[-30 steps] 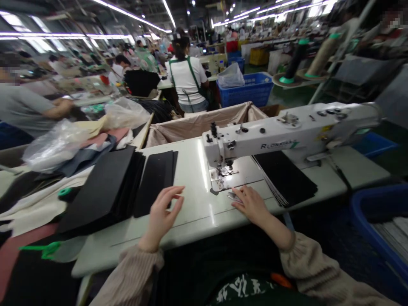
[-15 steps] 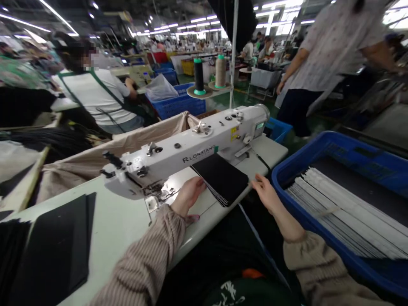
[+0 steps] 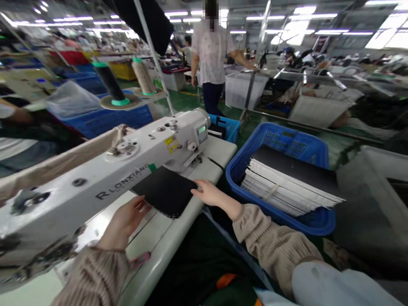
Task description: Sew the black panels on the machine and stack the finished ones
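Note:
A stack of black sheets point(image 3: 167, 191) with rounded corners rests on the pale sewing table, against the base of a white sewing machine point(image 3: 127, 170). My left hand point(image 3: 126, 219) is at the stack's left edge, its fingers loosely bent and apart, the fingertips touching or nearly touching the side. At the opposite corner, my right hand point(image 3: 208, 193) pinches the stack between thumb and fingers. Below my left wrist lies a small pink-tipped object point(image 3: 142, 258), too small to make out.
Right of the table stands a blue basket point(image 3: 234, 182) holding a thick bundle of black, white-edged sheets point(image 3: 293, 178). Thread cones point(image 3: 110, 83) stand behind the machine. A smaller blue crate point(image 3: 234, 129) sits past the table end. A person point(image 3: 210, 55) stands farther back.
My view has swung right, bringing the whole blue basket into sight. My right hand has come in from beside the stack onto its corner. My left hand stays by the left edge.

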`<state>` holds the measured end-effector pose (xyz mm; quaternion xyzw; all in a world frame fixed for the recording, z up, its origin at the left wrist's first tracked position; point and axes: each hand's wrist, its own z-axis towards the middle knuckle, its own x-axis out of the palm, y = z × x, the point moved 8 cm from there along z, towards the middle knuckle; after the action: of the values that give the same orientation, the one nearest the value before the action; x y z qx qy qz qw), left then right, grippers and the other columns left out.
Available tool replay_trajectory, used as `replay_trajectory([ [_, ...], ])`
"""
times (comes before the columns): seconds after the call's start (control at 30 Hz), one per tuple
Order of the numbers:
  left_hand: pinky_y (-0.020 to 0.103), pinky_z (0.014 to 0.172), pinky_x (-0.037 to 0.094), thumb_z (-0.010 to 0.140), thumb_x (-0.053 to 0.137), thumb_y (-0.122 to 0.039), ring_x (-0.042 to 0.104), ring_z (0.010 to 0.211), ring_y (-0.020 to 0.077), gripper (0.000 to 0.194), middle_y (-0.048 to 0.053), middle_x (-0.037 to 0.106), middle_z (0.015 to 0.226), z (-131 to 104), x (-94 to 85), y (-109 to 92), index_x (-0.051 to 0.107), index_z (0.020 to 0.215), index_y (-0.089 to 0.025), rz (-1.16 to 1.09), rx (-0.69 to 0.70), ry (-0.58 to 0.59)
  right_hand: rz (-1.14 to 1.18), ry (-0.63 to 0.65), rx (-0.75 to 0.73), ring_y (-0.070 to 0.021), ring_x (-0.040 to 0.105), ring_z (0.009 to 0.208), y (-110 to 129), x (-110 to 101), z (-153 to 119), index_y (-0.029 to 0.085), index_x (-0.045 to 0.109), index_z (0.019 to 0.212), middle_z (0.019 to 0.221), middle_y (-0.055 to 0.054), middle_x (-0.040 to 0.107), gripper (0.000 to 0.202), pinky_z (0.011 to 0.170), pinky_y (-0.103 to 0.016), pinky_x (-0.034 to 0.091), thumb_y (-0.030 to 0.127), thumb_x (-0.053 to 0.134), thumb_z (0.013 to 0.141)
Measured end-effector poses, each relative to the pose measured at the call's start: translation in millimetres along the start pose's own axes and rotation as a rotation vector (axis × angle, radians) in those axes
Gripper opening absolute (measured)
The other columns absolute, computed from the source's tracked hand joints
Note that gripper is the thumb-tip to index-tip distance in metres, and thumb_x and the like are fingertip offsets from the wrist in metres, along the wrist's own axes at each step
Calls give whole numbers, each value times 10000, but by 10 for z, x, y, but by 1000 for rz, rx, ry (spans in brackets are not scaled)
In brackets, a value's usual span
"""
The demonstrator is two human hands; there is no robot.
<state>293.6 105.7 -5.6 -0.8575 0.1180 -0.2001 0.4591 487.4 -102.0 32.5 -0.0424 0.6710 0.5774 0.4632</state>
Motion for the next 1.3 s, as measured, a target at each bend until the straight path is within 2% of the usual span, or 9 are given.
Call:
replay_trajectory([
  [0.13, 319, 764, 487, 723, 526, -32, 571, 722, 143, 153, -4, 607, 742, -42, -102, 12, 581, 754, -171, 44, 67, -81, -97, -183, -130, -210, 569, 1182, -196, -1322, -354, 226, 605, 1290, 1278, -89, 626, 414, 1037, -363, 417, 443, 514, 949],
  [0.27, 307, 918, 436, 713, 670, -103, 562, 831, 115, 337, -54, 600, 870, -522, -29, 95, 614, 1015, -241, 17, 332, -187, -470, -396, 94, -298, 534, 1240, -1044, -3091, -718, 190, 608, 1297, 1308, -137, 611, 548, 1087, -462, 377, 569, 489, 920],
  [0.37, 322, 980, 436, 755, 720, -232, 601, 1017, 176, 367, 42, 651, 1093, -1038, 752, 503, 650, 1111, -181, 71, 175, 298, -584, -63, 450, -351, 504, 1286, -1880, -3695, -924, 160, 612, 1315, 1363, -144, 593, 741, 1115, -459, 351, 720, 418, 869],
  [0.43, 368, 1039, 427, 794, 712, -252, 585, 1157, 246, 412, 108, 634, 1226, -1488, 1405, 866, 644, 1188, -153, 77, -44, 648, -565, 63, 523, -353, 576, 1209, -2176, -3817, -1045, 160, 685, 1225, 1298, -137, 646, 802, 1076, -439, 404, 793, 395, 826],
  [0.53, 362, 1101, 390, 802, 685, -171, 554, 1231, 244, 384, 114, 609, 1295, -2011, 2294, 1293, 654, 1185, -159, -2, -271, 914, -541, 181, 558, -343, 607, 1171, -2383, -3741, -1138, 159, 725, 1160, 1270, -125, 667, 863, 1058, -423, 426, 853, 386, 775],
  [0.67, 305, 1042, 416, 682, 662, 8, 588, 1128, 195, 362, 91, 643, 1161, -2289, 3241, 1877, 665, 1000, -166, -92, -514, 916, -551, 242, 556, -343, 616, 1157, -2468, -3617, -1136, 155, 713, 1184, 1247, -132, 678, 916, 1031, -418, 441, 883, 367, 749],
  [0.8, 226, 855, 457, 600, 576, 72, 588, 838, 127, 301, 19, 600, 819, -2404, 3874, 2247, 586, 787, -164, -142, -528, 944, -565, 245, 542, -358, 621, 1137, -2481, -3617, -1122, 126, 706, 1190, 1237, -166, 676, 962, 1013, -419, 441, 901, 374, 726],
  [1.0, 162, 732, 431, 491, 487, 95, 536, 734, 90, 346, -11, 517, 770, -2394, 4216, 2434, 484, 707, -175, -252, -507, 924, -565, 234, 525, -348, 645, 1084, -2446, -3607, -1150, 134, 720, 1153, 1184, -165, 699, 931, 957, -400, 466, 892, 374, 738],
  [1.3, 241, 1014, 428, 481, 478, 93, 498, 1300, 169, 688, 111, 495, 1362, -2404, 4095, 2583, 514, 1097, -211, -362, -545, 759, -557, 211, 516, -345, 655, 1047, -2409, -3600, -1153, 134, 733, 1117, 1143, -172, 713, 919, 926, -391, 475, 891, 373, 741],
])
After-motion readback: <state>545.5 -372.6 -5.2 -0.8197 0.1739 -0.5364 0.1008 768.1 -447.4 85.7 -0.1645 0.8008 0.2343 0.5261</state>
